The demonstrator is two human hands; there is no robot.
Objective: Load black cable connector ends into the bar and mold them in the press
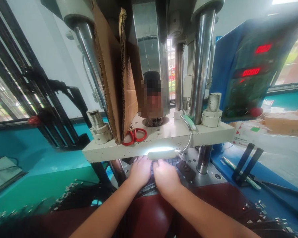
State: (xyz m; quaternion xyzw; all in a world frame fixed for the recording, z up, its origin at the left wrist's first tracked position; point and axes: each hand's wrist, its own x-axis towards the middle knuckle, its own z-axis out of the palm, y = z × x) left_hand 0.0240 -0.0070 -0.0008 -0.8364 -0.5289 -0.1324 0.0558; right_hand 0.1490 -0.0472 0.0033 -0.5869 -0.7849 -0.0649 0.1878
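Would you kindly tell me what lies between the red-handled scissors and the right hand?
In the head view, the white plate's front edge and the lit lamp lie between the scissors and right hand.

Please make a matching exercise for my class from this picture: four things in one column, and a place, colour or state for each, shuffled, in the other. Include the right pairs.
Column one
1. Scissors
2. Lamp
3. Corrugated cardboard
4. Control box

Column two
A. Standing upright on the press plate
B. Blue casing, with glowing red digits
C. Lit, at the plate's front edge, over the left hand and right hand
D. Lying flat, with red handles

Right pairs: 1-D, 2-C, 3-A, 4-B
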